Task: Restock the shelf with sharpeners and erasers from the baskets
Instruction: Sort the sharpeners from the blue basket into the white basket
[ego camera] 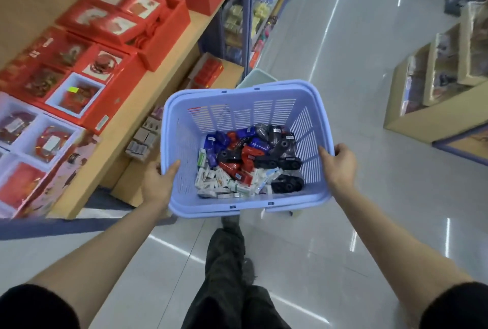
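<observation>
A light blue plastic basket (pixel 184 106) is held up in front of me above the aisle floor. My left hand (pixel 158 180) grips its left rim with the thumb over the edge. My right hand (pixel 340 165) grips the right rim the same way. Inside lie several sharpeners (pixel 253 151) in blue, red and black. Under and beside them sit several small white eraser boxes (pixel 219 183), heaped toward the near side. The basket's folded handles rest along its rim.
A wooden shelf unit (pixel 148 106) with red gift boxes (pixel 111 38) runs along my left. Further down the aisle stand blue-framed shelves (pixel 248 25) of stationery. A low display (pixel 422 106) is at the right. A pale bin (pixel 258 77) sits behind the basket. My legs are below.
</observation>
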### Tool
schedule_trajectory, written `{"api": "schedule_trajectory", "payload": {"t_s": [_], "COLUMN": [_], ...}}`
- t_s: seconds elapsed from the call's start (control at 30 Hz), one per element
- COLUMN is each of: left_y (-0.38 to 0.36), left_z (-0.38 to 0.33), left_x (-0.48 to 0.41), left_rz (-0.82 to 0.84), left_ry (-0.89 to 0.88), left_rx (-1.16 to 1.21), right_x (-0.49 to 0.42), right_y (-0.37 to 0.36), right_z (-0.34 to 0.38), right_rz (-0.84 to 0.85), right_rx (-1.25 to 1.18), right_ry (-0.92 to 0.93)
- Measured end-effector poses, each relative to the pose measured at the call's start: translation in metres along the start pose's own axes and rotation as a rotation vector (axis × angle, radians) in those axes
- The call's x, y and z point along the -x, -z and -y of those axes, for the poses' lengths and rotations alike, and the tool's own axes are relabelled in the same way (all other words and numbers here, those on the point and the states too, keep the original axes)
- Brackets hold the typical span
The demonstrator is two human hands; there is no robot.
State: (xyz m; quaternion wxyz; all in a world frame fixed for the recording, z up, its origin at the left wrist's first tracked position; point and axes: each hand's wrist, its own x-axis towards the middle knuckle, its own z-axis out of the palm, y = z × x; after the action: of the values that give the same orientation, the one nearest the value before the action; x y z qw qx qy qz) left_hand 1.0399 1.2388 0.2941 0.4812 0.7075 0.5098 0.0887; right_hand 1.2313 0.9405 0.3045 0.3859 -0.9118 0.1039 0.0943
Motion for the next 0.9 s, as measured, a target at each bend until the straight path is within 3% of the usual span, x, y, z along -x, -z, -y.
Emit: {"api": "schedule_trajectory", "payload": {"t_s": [0.3,0.47,0.73,0.9], "left_y": [-0.108,-0.18,-0.26,-0.303], "left_z": [0.027,0.08,0.199,0.275], "left_x": [-0.149,-0.203,-0.219,-0.205], "left_rz": [0.07,-0.033,-0.072,-0.042], "left_ry": [0.127,0.191,0.242,0.478], "left_rx": [-0.097,-0.098,-0.115,-0.019], "right_x": [-0.153,-0.224,-0.308,-0.338], "right_y": [-0.122,-0.207,-0.307,-0.358], "right_z": [-0.018,-0.059,-0.119,-0.15], "right_rz": [0.044,0.073,0.188,0.251], "right_rx": [0.069,0.093,0.254,0.383], "right_ry": [-0.042,-0.014,0.199,0.336]}}
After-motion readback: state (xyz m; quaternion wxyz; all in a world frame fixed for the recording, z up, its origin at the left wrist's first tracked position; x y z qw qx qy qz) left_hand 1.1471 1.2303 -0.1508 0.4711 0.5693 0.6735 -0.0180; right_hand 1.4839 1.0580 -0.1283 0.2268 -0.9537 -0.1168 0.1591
